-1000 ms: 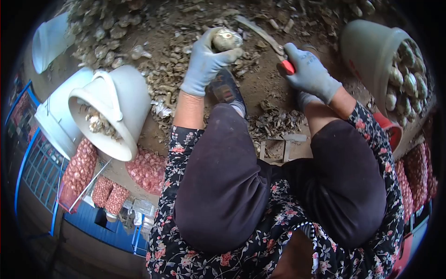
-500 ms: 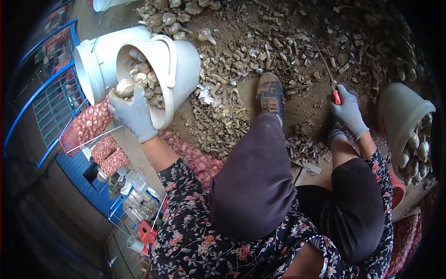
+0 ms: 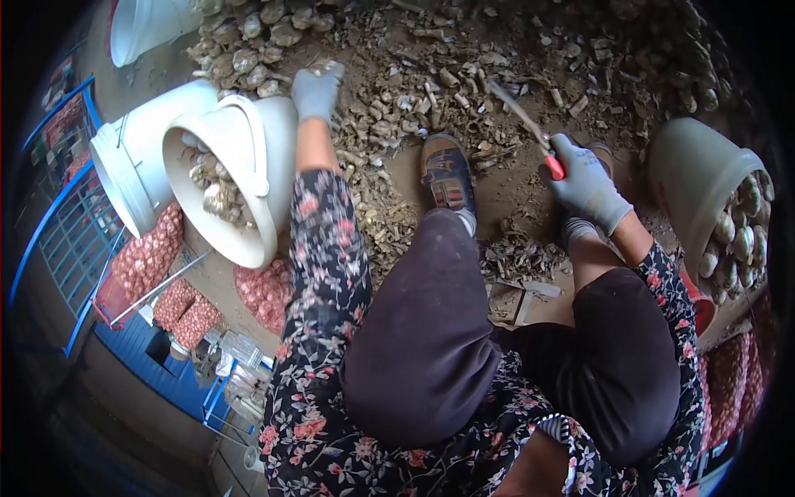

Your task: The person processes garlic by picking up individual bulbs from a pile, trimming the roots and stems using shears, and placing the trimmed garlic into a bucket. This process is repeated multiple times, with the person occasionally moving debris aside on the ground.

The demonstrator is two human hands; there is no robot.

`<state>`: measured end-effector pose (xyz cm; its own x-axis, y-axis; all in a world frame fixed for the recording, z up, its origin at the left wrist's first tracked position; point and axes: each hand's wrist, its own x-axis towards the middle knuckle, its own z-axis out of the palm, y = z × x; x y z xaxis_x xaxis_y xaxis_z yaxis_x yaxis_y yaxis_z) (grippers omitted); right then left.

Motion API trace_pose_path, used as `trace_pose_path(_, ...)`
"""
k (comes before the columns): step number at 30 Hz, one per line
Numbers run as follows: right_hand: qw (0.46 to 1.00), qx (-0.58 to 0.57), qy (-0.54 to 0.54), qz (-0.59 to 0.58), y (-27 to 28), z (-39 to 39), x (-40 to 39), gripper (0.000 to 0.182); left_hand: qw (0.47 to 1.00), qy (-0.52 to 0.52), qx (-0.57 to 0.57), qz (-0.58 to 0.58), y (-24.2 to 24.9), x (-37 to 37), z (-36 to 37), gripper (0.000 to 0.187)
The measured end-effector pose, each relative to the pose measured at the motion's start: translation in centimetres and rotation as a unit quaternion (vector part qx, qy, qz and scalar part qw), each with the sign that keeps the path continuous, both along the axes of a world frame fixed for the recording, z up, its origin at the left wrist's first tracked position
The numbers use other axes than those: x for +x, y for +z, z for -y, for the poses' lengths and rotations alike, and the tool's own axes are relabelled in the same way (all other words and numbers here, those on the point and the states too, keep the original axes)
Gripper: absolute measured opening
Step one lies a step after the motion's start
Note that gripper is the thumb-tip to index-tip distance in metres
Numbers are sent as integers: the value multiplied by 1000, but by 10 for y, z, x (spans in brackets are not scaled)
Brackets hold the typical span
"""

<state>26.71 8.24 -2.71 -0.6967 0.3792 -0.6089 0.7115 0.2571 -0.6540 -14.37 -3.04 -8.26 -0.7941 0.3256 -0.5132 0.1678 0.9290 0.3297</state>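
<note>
My left hand (image 3: 315, 93), in a grey glove, reaches to the ground beside the pile of garlic bulbs (image 3: 245, 60). Its fingers are closed over a garlic bulb (image 3: 325, 65), of which only a little shows. My right hand (image 3: 590, 184), gloved too, grips the red handle of a knife (image 3: 523, 116); the blade points up and left over the litter. Close to my left forearm lies a tipped white bucket (image 3: 269, 211) with garlic bulbs (image 3: 219, 195) inside.
Another white bucket (image 3: 124, 186) lies behind the first. On the right, a tipped bucket (image 3: 691, 178) holds several garlic bulbs (image 3: 737, 236). Cut stalks (image 3: 393, 178) litter the ground around my shoe (image 3: 448, 174). Net sacks of garlic (image 3: 149, 255) stand at left by a blue railing (image 3: 70, 215).
My left hand has left the mouth of the white bucket, where it held a garlic bulb, and moved to a bulb on the ground. The knife has turned further left in my right hand.
</note>
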Motion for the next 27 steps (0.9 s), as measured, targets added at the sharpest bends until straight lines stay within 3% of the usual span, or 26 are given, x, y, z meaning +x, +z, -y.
trace_pose_path(1,999,29,8,-17,-3,0,0,26,984,-100,108,-100,6,21,-4,39)
trace_pose_path(3,997,69,-5,-37,3,-3,-9,28,937,-113,325,58,35,69,-16,42)
trace_pose_path(4,992,105,-8,-63,5,-2,-12,29,937,-111,323,70,45,89,-16,42)
trace_pose_path(6,984,162,6,-73,12,-5,-22,37,887,-77,414,192,62,120,-25,47)
trace_pose_path(10,976,212,17,-52,27,-6,-39,41,900,-104,352,237,90,153,-36,49)
trace_pose_path(13,969,240,50,-19,33,-6,-42,45,908,-190,344,147,86,167,-37,56)
trace_pose_path(17,968,231,94,19,38,-5,-42,45,898,-309,306,-67,84,177,-40,67)
trace_pose_path(21,974,197,114,14,34,-9,-32,41,874,-361,298,-133,86,177,-43,63)
trace_pose_path(23,985,161,62,-23,23,-6,-22,35,891,-316,328,12,87,180,-45,50)
trace_pose_path(24,985,161,61,-23,18,-6,-20,35,890,-316,327,11,87,181,-46,50)
trace_pose_path(25,990,136,34,-10,13,-5,-17,32,888,-227,362,166,87,183,-44,42)
trace_pose_path(27,995,99,-13,-11,10,-3,-9,29,833,-72,361,413,95,184,-43,31)
